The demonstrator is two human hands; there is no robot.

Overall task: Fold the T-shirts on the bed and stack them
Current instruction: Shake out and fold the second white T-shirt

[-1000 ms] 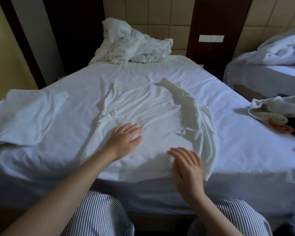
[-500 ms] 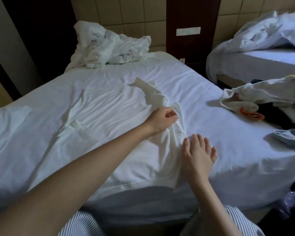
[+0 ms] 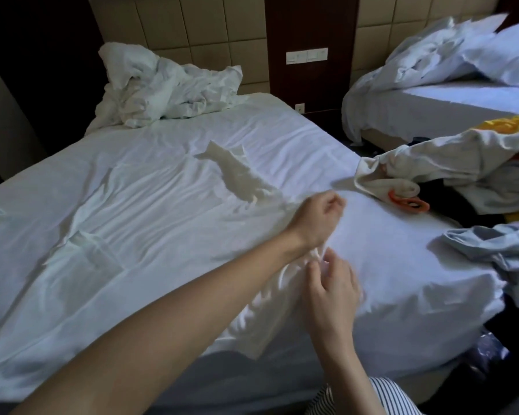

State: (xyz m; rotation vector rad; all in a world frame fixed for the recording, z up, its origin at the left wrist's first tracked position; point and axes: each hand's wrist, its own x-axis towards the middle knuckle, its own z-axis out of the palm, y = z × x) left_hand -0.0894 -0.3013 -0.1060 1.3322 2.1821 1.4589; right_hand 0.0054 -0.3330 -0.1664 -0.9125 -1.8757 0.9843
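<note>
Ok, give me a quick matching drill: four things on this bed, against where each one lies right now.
Things:
1 crumpled bedding
2 orange loop
3 pale blue garment
4 white T-shirt

Places:
a spread across the middle
b right side, nearer
c head end
d right side, farther back

Pairs: 1-c, 2-d, 3-b, 4-a
</note>
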